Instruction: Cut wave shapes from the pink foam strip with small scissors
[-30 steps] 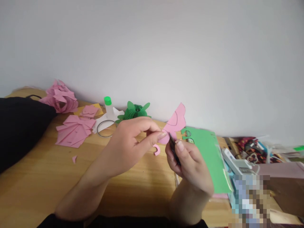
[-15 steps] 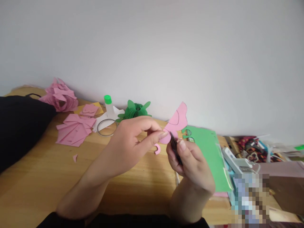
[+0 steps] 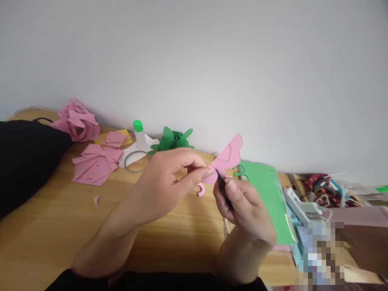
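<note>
My left hand [image 3: 169, 180] pinches the lower edge of a pink paper piece [image 3: 226, 158] with drawn curved lines, held up above the wooden table [image 3: 54, 226]. My right hand [image 3: 242, 206] is closed round small dark scissors [image 3: 222, 188], whose blades meet the pink paper's bottom edge. A small curled pink offcut [image 3: 200, 190] lies on the table just below the two hands. A green paper sheet [image 3: 269, 198] with cut-out shapes lies right behind my right hand.
Pink folded paper [image 3: 95, 163] and a crumpled pink paper heap [image 3: 77, 120] lie at back left, beside a glue bottle with green cap [image 3: 138, 135], a tape ring [image 3: 136, 161] and a green paper flower [image 3: 173, 141]. Black fabric [image 3: 27, 157] covers the left edge. Clutter [image 3: 321, 194] fills the right.
The pink paper has turned and tipped a little to the right between my hands. The scissors stay at its lower edge. Both hands have barely shifted.
</note>
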`<state>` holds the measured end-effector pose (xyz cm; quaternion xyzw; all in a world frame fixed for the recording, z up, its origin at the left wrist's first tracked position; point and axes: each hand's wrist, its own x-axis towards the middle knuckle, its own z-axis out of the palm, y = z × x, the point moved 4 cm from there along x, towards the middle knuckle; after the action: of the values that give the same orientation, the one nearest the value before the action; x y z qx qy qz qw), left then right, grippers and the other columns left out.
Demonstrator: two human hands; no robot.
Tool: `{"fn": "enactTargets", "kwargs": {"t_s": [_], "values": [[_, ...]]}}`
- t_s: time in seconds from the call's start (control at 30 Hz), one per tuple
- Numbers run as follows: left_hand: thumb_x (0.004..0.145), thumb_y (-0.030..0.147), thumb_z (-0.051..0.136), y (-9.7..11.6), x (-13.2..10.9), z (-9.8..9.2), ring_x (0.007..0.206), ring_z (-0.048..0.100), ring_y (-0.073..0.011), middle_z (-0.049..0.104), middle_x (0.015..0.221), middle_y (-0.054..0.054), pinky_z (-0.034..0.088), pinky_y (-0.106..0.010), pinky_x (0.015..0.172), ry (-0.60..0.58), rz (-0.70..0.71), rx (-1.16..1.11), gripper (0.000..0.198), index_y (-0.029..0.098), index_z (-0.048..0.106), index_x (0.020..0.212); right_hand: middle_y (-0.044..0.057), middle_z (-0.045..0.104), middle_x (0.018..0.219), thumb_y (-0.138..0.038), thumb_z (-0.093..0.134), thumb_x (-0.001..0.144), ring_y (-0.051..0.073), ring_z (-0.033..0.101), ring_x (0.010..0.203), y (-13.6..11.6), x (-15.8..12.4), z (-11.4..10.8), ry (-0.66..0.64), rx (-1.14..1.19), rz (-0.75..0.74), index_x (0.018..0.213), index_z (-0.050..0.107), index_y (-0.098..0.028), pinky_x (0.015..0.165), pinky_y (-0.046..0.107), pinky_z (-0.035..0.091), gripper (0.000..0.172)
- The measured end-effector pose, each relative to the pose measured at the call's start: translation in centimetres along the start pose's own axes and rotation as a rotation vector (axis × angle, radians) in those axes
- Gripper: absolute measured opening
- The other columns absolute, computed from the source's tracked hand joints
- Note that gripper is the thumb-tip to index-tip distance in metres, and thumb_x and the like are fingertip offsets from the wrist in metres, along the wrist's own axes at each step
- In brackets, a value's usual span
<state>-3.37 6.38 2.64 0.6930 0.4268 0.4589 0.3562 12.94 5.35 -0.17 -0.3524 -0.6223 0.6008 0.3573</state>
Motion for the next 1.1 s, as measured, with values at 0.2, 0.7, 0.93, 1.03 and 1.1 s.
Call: {"fn": "enactTargets", "kwargs": {"t_s": [0.2, 0.7, 0.93, 1.03, 1.1], "values": [[0.088, 0.025, 0.062, 0.04, 0.05, -0.18, 0.064, 0.062, -0.0102, 0.069, 0.069, 0.003, 0.046, -0.019, 0.057, -0.013, 0.032, 0.035, 0.023, 0.021, 0.067, 0.067, -0.008, 0.032, 0.044, -0.049, 0.043, 0.099, 0.007, 0.021, 0.037, -0.1, 0.02, 0.02, -0.031, 0.003, 0.011, 0.062, 0.048, -0.021, 0.034, 0.023, 0.021, 0.046], [0.089, 0.024, 0.061, -0.21, 0.05, -0.12, 0.066, 0.062, -0.0081, 0.069, 0.07, 0.004, 0.044, -0.017, 0.058, -0.052, 0.03, 0.058, 0.022, 0.02, 0.068, 0.068, -0.008, 0.033, 0.044, -0.047, 0.043, 0.099, 0.007, 0.023, 0.039, 0.14, 0.0, -0.16, -0.026, -0.005, 0.027, 0.063, 0.05, -0.02, 0.035, 0.023, 0.02, 0.046], [0.089, 0.025, 0.06, -0.34, 0.04, 0.0, 0.067, 0.062, -0.0073, 0.069, 0.07, 0.006, 0.044, -0.016, 0.06, -0.081, 0.006, 0.044, 0.022, 0.02, 0.068, 0.07, -0.008, 0.033, 0.044, -0.045, 0.045, 0.099, 0.006, 0.024, 0.038, 0.03, 0.18, -0.29, -0.048, 0.001, 0.0, 0.062, 0.049, -0.019, 0.035, 0.022, 0.02, 0.045], [0.09, 0.025, 0.06, -0.38, 0.06, -0.03, 0.068, 0.062, -0.0066, 0.069, 0.07, 0.007, 0.044, -0.016, 0.06, -0.11, -0.024, 0.035, 0.022, 0.02, 0.068, 0.07, -0.008, 0.034, 0.044, -0.045, 0.046, 0.099, 0.006, 0.026, 0.039, -0.04, 0.05, -0.46, -0.061, -0.019, -0.008, 0.062, 0.048, -0.019, 0.035, 0.021, 0.021, 0.045], [0.089, 0.024, 0.06, -0.37, 0.07, -0.07, 0.068, 0.062, -0.0061, 0.069, 0.07, 0.007, 0.043, -0.016, 0.061, -0.126, -0.026, 0.032, 0.022, 0.02, 0.067, 0.069, -0.007, 0.035, 0.044, -0.044, 0.046, 0.099, 0.006, 0.026, 0.039, -0.08, -0.07, -0.57, -0.069, -0.036, 0.0, 0.063, 0.048, -0.019, 0.036, 0.021, 0.022, 0.045]]}}
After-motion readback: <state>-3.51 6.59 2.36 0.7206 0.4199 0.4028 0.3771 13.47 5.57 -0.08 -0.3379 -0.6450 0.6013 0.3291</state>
